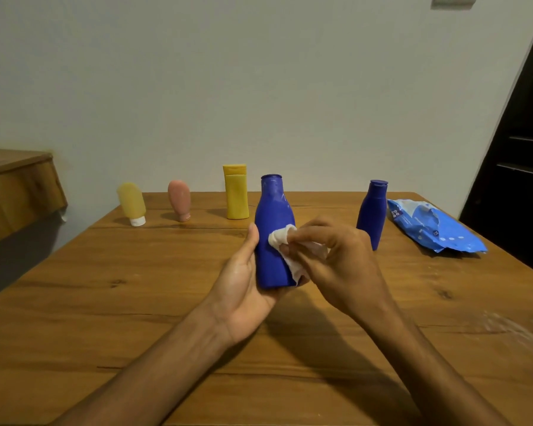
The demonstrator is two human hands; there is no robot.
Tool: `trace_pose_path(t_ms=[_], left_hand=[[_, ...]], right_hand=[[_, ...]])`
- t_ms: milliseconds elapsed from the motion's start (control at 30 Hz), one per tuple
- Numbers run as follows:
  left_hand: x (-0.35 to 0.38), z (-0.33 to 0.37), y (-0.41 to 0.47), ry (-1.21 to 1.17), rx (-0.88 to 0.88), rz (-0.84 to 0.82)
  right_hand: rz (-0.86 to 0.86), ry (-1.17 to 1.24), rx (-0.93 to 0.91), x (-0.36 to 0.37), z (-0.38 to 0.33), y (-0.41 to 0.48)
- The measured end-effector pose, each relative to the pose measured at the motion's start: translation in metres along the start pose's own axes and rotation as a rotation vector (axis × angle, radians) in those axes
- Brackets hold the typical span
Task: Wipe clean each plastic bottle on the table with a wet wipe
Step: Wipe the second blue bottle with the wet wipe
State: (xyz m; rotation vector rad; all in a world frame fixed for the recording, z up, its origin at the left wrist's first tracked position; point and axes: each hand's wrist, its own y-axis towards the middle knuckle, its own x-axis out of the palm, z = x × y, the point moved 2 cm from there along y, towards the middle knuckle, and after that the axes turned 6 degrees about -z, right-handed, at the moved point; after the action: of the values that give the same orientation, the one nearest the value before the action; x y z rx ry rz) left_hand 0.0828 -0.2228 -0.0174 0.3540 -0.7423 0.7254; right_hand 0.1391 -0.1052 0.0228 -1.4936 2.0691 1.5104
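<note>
Left hand (243,281) cupped the lower body of the large blue bottle (273,222), thumb lying up its left side and the base seated against the palm. Right hand (336,259) pinched a bunched white wet wipe (282,238) between curled fingers and thumb, pressed to the bottle's front right side at mid-height. The bottle's long axis was near vertical, cap end up, and it was held over the middle of the wooden table (136,302). Just behind the right hand stood a smaller blue bottle (372,210), upright with its cap up. Near it to the right lay a blue wipes pack (428,229), flat. Along the far edge, going left, stood a yellow bottle (236,192), upright, then a pink tube (179,199) and a pale yellow tube (132,202), both standing cap-down and leaning slightly.
</note>
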Motion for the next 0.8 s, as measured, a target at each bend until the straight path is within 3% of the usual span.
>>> trace_pose_path(t_ms=[133,333,500,700,800], left_hand=[[-0.003,0.011,0.002,-0.047,0.031,0.012],[0.003,-0.002,-0.001,-0.023,-0.011,0.012],[-0.002,0.012,0.003,-0.066,0.048,0.040],[-0.001,0.001,0.003,-0.040,0.007,0.046],[-0.006,0.005,0.003,-0.035,0.026,0.048]], right_hand=[[-0.131,0.027,0.023,0.001,0.001,0.002],[0.177,0.099,0.118,-0.001,0.007,0.002],[-0.079,0.123,0.100,0.003,0.001,0.001],[0.091,0.103,0.164,0.003,0.007,0.002],[-0.006,0.093,0.114,0.004,0.005,0.001]])
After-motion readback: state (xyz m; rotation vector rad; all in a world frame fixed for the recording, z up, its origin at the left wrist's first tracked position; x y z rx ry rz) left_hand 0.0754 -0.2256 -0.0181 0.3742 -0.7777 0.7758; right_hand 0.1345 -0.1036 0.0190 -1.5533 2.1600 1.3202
